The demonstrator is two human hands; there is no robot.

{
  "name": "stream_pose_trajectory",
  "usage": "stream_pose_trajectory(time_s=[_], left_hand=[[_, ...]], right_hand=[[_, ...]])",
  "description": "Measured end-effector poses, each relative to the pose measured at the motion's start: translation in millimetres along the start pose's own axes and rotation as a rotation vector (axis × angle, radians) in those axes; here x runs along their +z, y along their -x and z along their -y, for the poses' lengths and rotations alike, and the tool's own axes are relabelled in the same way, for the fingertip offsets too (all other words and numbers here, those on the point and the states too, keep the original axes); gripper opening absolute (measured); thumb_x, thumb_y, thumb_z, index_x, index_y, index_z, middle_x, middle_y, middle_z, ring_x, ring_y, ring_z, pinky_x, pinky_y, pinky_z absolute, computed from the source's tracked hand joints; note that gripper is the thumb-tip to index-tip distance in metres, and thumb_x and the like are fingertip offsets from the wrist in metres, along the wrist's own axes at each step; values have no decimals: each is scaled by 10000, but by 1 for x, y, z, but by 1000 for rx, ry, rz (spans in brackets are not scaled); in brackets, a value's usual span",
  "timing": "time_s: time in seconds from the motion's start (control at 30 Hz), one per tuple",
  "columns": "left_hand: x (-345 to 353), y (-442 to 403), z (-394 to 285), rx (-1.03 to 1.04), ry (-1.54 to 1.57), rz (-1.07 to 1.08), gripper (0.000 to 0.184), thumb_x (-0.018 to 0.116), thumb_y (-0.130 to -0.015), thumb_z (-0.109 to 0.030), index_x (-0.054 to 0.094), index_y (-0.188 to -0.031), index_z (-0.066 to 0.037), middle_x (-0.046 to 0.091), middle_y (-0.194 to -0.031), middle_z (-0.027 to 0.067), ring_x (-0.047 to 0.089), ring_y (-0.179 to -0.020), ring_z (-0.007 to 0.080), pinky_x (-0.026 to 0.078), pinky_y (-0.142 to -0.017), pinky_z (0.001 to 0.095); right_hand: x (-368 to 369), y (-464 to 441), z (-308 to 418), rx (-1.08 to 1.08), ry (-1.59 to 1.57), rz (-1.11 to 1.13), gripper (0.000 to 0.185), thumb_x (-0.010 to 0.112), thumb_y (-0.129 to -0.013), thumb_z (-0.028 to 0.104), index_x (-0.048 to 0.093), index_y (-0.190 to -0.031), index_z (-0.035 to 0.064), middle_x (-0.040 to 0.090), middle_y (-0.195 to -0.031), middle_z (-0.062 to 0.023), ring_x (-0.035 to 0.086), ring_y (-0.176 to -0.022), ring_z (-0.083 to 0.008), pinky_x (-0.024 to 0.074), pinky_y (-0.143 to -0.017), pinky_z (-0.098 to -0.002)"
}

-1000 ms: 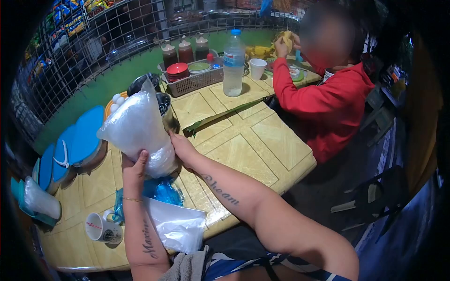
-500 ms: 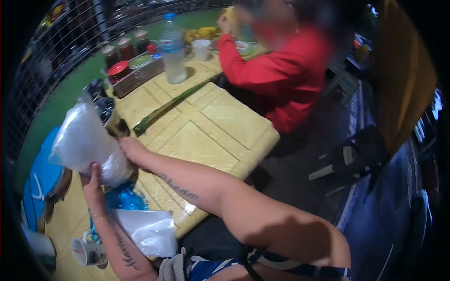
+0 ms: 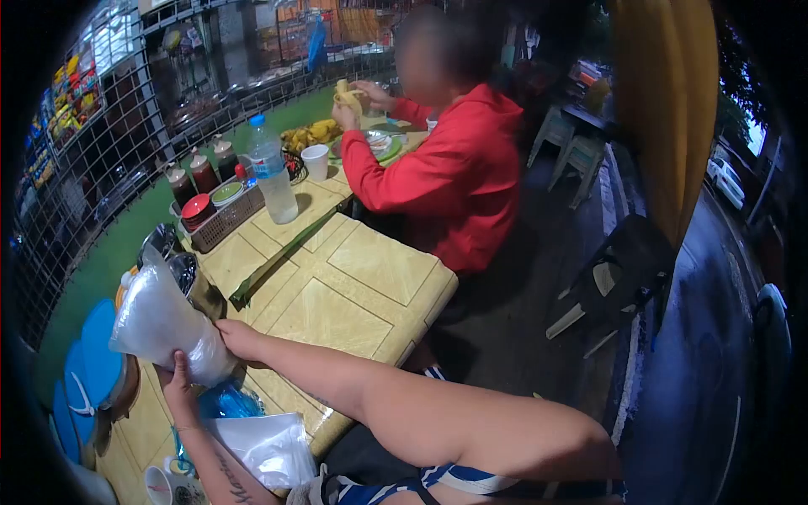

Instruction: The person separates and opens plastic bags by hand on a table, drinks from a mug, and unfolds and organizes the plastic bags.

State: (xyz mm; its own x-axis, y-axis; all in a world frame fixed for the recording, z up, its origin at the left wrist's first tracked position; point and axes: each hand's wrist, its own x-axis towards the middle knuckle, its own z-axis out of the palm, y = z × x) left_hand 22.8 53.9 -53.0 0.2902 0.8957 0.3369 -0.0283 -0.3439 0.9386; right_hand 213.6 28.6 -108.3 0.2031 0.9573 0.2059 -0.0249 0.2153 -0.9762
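A bulky bundle of clear plastic bags (image 3: 156, 324) stands at the left side of the yellow table (image 3: 316, 316). My left hand (image 3: 178, 383) grips its lower front, thumb laid over the plastic. At its right lower side, my right hand (image 3: 239, 340) is closed against the bundle; its fingertips are partly hidden. Just below the bundle lies blue plastic (image 3: 229, 402), and a flat stack of clear plastic sheets or bags (image 3: 268, 446) is beside my left forearm. Behind the bundle is a container lined with black plastic (image 3: 183, 271).
A long green leaf strip (image 3: 282, 259) crosses the table. Beyond it are a water bottle (image 3: 273, 181), a condiment basket (image 3: 223, 219) and a white cup (image 3: 316, 162). A person in red (image 3: 446, 181) sits opposite, holding a peeled banana (image 3: 349, 99). Blue lids (image 3: 91, 353) lie left; a printed cup (image 3: 172, 486) stands nearby.
My view has tilted up, so the table sits lower in the picture and more of the seated person shows. Both hands stay on the plastic bundle.
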Motion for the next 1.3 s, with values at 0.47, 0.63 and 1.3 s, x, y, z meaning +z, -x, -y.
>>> stream_pose_trajectory(time_s=[0.47,0.63,1.3], left_hand=[[6,10,-29,-8,-94,-8,789,717,-866,-387,339,-1443,-3,506,-1354,129,497,-1200,221,382,-1016,322],[-9,11,-43,-92,-331,57,584,719,-858,-329,514,-1277,23,643,-1142,112,607,-1027,202,474,-892,323],[-1,6,-37,-22,-159,57,873,782,-791,-424,342,-1407,12,543,-1309,200,510,-1231,281,395,-1037,360]], right_hand=[[-2,4,4,-77,-136,198,294,513,-911,78,619,-1176,8,648,-1157,-126,589,-1028,-198,467,-911,-328],[-3,8,5,-38,-279,252,257,566,-840,38,667,-1073,-1,686,-1037,-108,613,-973,-195,483,-882,-327],[-16,62,97,-177,-89,454,82,677,-820,27,641,-894,28,613,-795,-6,581,-725,-97,485,-693,-255]])
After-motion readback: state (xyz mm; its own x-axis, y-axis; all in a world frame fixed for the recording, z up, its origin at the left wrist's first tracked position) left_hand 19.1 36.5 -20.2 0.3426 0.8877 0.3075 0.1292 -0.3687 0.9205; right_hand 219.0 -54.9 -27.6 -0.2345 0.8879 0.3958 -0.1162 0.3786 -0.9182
